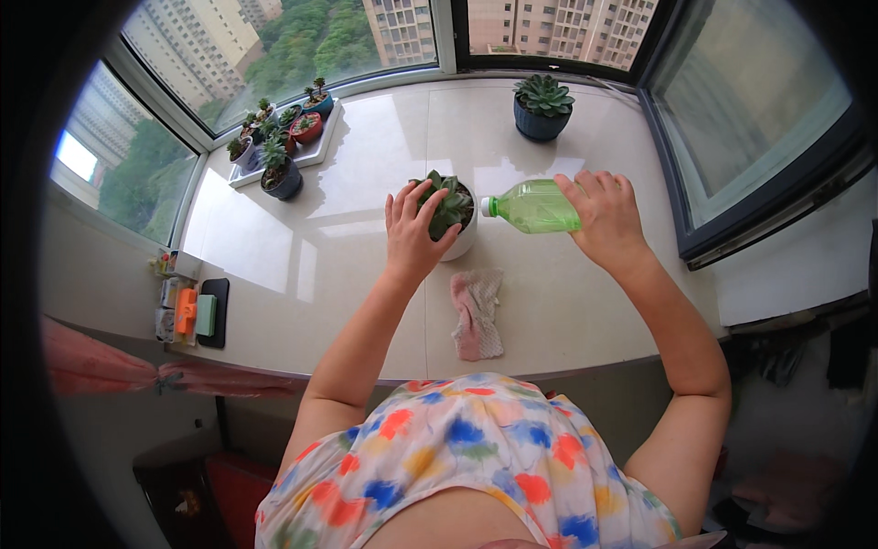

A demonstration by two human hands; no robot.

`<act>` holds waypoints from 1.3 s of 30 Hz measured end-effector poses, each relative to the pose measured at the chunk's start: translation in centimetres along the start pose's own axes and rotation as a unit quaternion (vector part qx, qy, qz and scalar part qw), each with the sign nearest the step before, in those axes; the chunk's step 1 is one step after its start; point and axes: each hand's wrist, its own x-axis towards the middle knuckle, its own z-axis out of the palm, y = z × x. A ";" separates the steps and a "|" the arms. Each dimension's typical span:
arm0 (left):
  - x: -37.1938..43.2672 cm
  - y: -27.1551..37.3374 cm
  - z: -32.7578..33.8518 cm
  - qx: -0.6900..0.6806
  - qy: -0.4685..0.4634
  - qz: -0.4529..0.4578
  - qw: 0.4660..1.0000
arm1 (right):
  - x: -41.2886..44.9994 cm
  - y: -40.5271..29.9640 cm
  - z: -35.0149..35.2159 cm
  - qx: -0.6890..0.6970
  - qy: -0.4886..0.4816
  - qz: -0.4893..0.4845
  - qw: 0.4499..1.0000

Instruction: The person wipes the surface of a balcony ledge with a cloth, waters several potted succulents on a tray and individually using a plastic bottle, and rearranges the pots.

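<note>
A green succulent (449, 204) grows in a round white pot (461, 246) in front of me. My left hand (418, 223) rests with spread fingers on the plant's leaves at the left side of the pot. In my right hand (607, 216) is a green-tinted clear plastic bottle (538, 206), gripped near its base and tipped onto its side. Its white-topped neck (488, 206) points left, close to the pot's right rim. Whether any liquid comes out cannot be seen. A folded pink and white cloth (478, 314) lies on the tiled sill nearer to me.
A blue pot (542, 123) with a large succulent stands at the back right. At the back left, a white tray (322, 147) holds several small potted succulents, and a dark pot (282, 184) stands beside it. An open window sash (761, 137) juts in at right. Small boxes (185, 309) sit far left.
</note>
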 end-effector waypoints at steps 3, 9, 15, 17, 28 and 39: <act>-0.1 -0.1 0.1 -0.005 0.004 0.005 1.000 | 0.1 -0.1 -0.1 -0.005 -0.007 -0.005 1.000; -0.6 -0.1 0.0 -0.003 0.003 0.007 1.000 | 0.2 -0.1 -0.4 -0.003 -0.014 -0.003 1.000; -1.9 -1.4 -0.1 -0.105 0.076 -0.027 0.991 | 0.6 -0.2 -0.1 0.013 -0.006 0.009 1.000; -2.4 -3.1 0.3 -0.132 0.072 -0.062 0.987 | 0.4 -0.2 0.2 0.026 -0.008 0.022 0.999; -3.9 -6.6 1.3 -0.301 -0.092 -0.131 0.940 | -1.8 -2.2 -0.6 0.115 -0.075 0.088 0.987; -4.4 -5.9 1.7 -0.276 -0.060 -0.146 0.948 | -0.9 -4.9 -1.4 0.050 -0.071 0.026 0.996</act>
